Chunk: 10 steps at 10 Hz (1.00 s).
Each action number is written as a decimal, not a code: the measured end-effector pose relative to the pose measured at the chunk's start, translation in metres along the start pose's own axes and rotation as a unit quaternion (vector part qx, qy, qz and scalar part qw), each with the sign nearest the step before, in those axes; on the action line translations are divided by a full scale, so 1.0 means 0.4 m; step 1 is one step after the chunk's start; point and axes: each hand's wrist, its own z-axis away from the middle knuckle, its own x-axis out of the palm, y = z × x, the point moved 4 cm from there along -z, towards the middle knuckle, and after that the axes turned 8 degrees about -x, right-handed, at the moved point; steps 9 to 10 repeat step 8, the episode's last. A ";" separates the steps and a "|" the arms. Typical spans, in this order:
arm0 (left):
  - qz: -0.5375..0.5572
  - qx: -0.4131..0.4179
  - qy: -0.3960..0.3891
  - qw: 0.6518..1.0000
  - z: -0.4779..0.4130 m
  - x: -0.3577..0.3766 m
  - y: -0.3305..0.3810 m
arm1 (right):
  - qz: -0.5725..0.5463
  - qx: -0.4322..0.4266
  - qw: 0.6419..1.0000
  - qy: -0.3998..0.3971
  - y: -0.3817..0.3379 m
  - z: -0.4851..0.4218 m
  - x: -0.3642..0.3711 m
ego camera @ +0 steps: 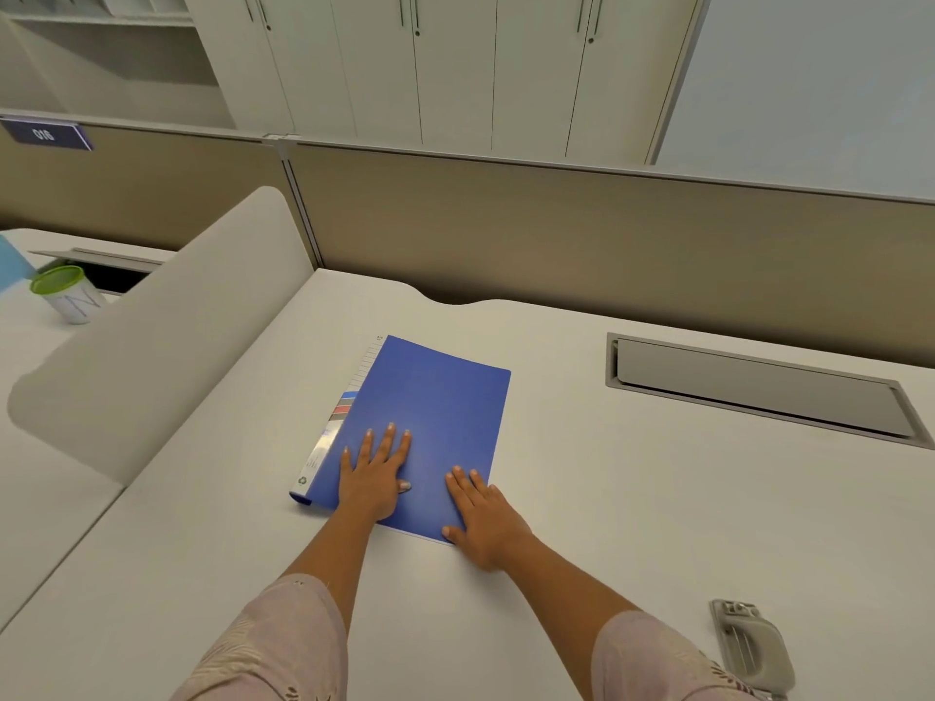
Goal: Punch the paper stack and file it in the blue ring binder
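Observation:
The blue ring binder [430,407] lies closed and flat on the white desk [632,498], its labelled spine to the left. My left hand [377,473] rests flat on the near part of the cover, fingers spread. Flat on the cover's near right corner lies my right hand [480,513], its palm partly on the desk. A thin white edge of paper shows under the cover's near edge. At the near right of the desk sits a grey hole punch [754,650]. No loose paper stack is visible.
A grey cable hatch [759,387] is set into the desk at the right. A beige partition [607,235] runs along the back edge. A curved white divider [167,336] stands at the left; beyond it a green-rimmed cup [66,293] sits on the neighbouring desk.

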 end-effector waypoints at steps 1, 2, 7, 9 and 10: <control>0.001 0.001 -0.002 1.000 -0.023 -0.006 -0.005 | 0.000 0.003 1.000 0.007 0.007 -0.019 -0.002; -0.001 0.001 -0.001 1.000 -0.026 -0.008 -0.007 | 0.005 0.001 1.000 0.013 0.011 -0.023 0.001; 0.028 0.017 -0.049 0.998 0.013 -0.063 0.026 | 0.001 0.005 1.000 0.002 0.007 0.010 -0.045; 0.042 0.027 -0.026 0.998 0.034 -0.085 0.041 | -0.018 0.008 0.999 0.025 0.002 0.033 -0.061; 0.042 0.027 -0.026 0.998 0.034 -0.085 0.041 | -0.018 0.008 0.999 0.025 0.002 0.033 -0.061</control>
